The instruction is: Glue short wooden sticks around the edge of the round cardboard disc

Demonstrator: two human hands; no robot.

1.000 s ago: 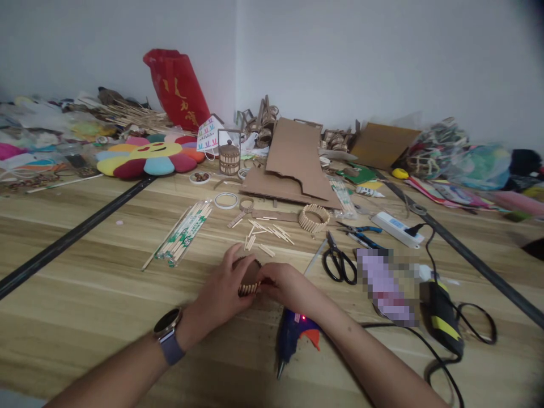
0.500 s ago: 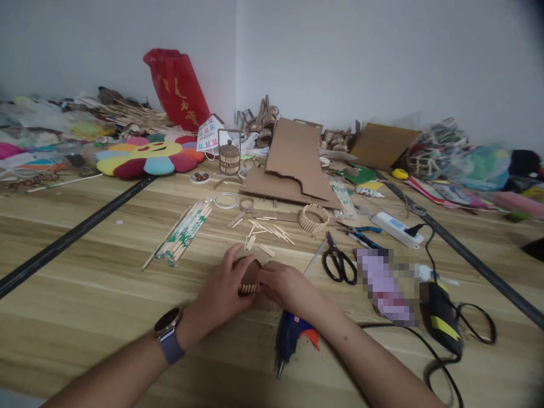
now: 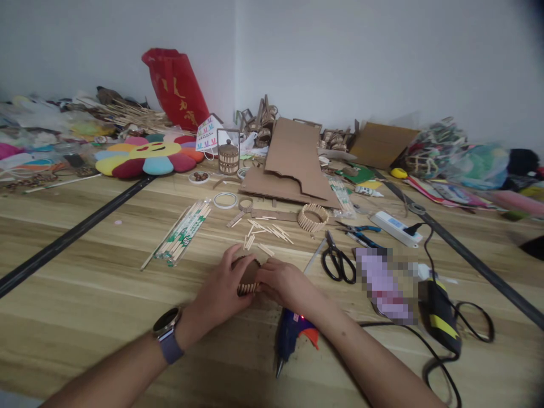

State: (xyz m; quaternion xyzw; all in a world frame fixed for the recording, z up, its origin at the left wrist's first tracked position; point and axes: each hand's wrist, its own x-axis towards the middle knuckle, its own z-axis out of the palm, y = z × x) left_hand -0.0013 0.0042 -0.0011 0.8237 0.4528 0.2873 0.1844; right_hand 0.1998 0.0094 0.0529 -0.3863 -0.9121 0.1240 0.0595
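Note:
My left hand (image 3: 227, 280) is wrapped round the left side of a small round cardboard box (image 3: 247, 288) whose wall is lined with short wooden sticks. Against the box's right side, the fingers of my right hand (image 3: 283, 283) are pressed together; whether a stick is pinched there is hidden. Below my right wrist a blue glue gun (image 3: 291, 334) with an orange trigger lies on the table, its nozzle towards me and a red light lit. Just beyond the box are loose short sticks (image 3: 272, 231) and a ring of sticks (image 3: 313, 217).
Black scissors (image 3: 338, 263), pliers (image 3: 361, 229) and a white power strip (image 3: 396, 228) lie to the right, with a black cable looping nearby. Bagged chopsticks (image 3: 185, 232) are at the left. Cardboard sheets (image 3: 293, 153) and a finished lidded basket (image 3: 228, 157) stand farther back.
Both hands stay at the box with hardly any movement. The red light on the glue gun now shows, and the whole view has shifted very slightly.

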